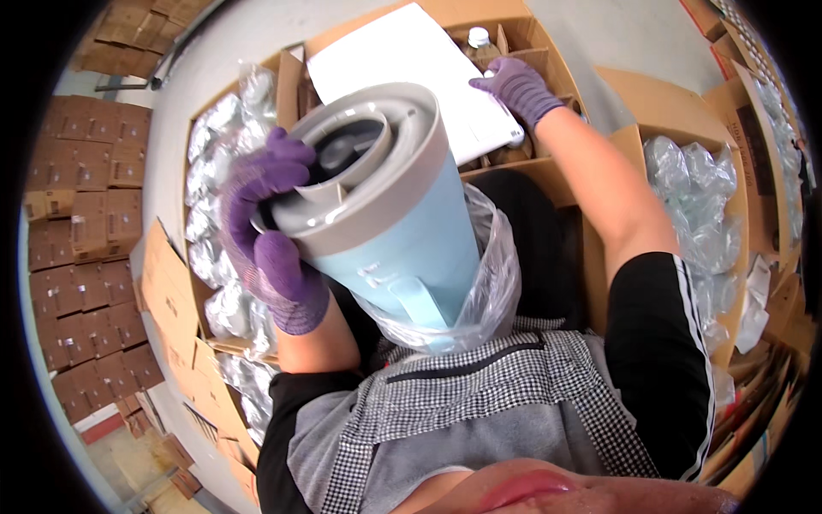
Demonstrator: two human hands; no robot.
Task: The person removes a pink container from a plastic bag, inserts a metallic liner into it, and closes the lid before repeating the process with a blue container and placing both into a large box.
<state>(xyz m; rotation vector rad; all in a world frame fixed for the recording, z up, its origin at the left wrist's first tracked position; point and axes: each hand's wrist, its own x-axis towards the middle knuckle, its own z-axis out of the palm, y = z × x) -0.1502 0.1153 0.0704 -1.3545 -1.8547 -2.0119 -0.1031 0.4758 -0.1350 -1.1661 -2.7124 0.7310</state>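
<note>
My left hand [278,227], in a purple knit glove, is closed round the grey rim of a light blue tumbler [407,236]. The tumbler is tilted close in front of me, its grey lid with a dark centre facing up. A clear plastic bag [497,257] wraps its lower part, and its base is hidden. Farther off, my right hand [518,88], gloved the same, lies at the right edge of a flat white sheet or panel [402,64], with its thumb and fingers apart. Near those fingers stands a white-capped bottle [479,38], inside a divided cardboard carton [548,51].
To the left, an open carton [193,283] holds several plastic-wrapped items [227,257]. Another carton [732,325] with bagged clear items [689,188] stands at the right. Brown boxes [90,180] are stacked along the far left. Flattened cardboard [762,428] lies at the lower right.
</note>
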